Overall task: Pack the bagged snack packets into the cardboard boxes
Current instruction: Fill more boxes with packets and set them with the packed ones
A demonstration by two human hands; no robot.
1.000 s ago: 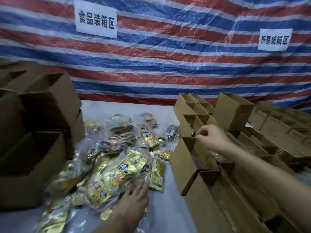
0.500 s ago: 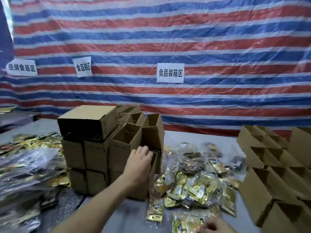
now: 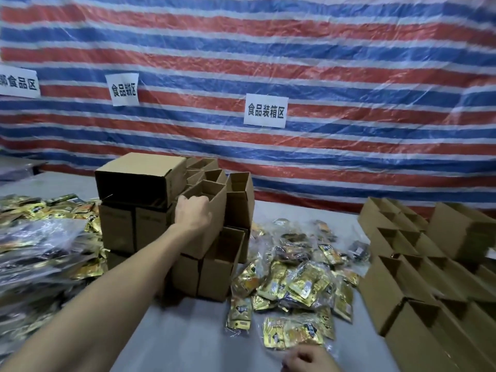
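Observation:
My left hand reaches out to a stack of cardboard boxes and grips the rim of an open box at the stack's top right. My right hand is at the bottom edge of the view. Its fingers are curled on the near edge of a clear bag of gold snack packets. More bagged snack packets lie in a heap on the grey table between the stack and the boxes on the right.
Rows of open cardboard boxes fill the right side. A closed box lies on top of the stack. Another pile of bagged packets covers the left. A striped tarp with paper signs hangs behind.
My left hand left the packet heap, reached the box stack and rose to the upper box's rim. My right hand came down from the right-hand boxes to the near bag. The view swung left.

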